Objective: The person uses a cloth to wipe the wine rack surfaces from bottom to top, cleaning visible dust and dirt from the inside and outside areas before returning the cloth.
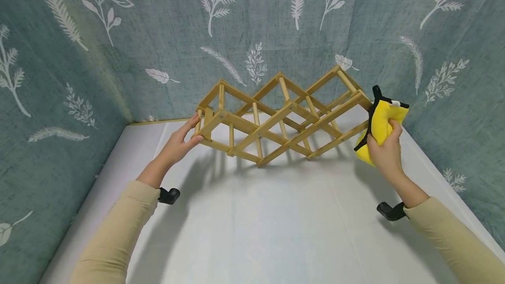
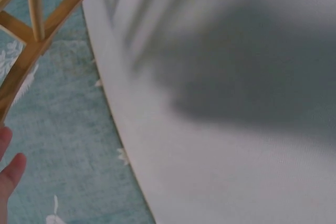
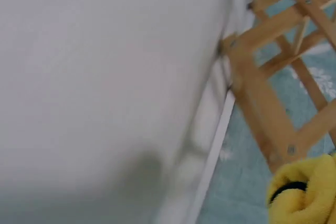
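Note:
A folding wooden wine rack (image 1: 272, 122) with a criss-cross lattice frame and round dowels is spread out over the white table, its right side higher than its left in the head view. My left hand (image 1: 177, 143) holds its left end between thumb and fingers; two fingertips (image 2: 13, 171) show at the edge of the left wrist view. At the opposite end, my right hand (image 1: 386, 148) grips a bunched yellow cloth (image 1: 380, 122) with black edging and a small white tag. The cloth sits right against the rack's right end, also seen in the right wrist view.
The white tabletop (image 1: 252, 222) stretches out in front of me. Green-grey fabric with white leaf prints (image 1: 252, 25) hangs behind it and along both sides. Black wrist mounts (image 1: 169, 196) stick out beside both sleeves. Shadows of the rack and arms fall on the tabletop.

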Demonstrator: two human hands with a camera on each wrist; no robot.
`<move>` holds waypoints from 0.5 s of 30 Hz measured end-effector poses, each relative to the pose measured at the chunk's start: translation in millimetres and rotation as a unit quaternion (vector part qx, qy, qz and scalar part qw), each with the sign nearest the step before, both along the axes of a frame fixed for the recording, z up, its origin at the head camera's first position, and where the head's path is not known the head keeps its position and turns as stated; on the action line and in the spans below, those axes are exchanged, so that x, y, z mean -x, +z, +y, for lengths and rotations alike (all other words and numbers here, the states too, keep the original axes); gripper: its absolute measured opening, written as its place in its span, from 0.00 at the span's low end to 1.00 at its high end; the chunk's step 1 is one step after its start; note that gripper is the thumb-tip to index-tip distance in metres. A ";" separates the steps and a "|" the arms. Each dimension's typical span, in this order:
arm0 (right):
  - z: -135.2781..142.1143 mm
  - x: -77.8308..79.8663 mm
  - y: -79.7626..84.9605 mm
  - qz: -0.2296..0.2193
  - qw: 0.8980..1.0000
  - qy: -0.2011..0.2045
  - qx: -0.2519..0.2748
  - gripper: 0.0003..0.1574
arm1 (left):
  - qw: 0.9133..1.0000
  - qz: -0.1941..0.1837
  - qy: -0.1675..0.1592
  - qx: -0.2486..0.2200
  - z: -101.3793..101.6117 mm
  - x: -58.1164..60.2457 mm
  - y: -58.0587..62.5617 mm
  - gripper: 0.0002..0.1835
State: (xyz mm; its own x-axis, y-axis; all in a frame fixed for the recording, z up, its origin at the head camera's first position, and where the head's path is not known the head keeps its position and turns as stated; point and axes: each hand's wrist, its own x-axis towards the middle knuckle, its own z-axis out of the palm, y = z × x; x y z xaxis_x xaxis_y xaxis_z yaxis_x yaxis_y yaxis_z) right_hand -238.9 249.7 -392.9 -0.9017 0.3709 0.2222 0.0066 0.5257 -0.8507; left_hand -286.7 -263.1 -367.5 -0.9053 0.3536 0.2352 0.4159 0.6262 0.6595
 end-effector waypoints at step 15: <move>-17.8 -18.3 -15.2 0.073 0.976 0.146 -0.147 0.36 | 0.998 0.025 0.032 0.043 14.6 -5.3 2.5 0.39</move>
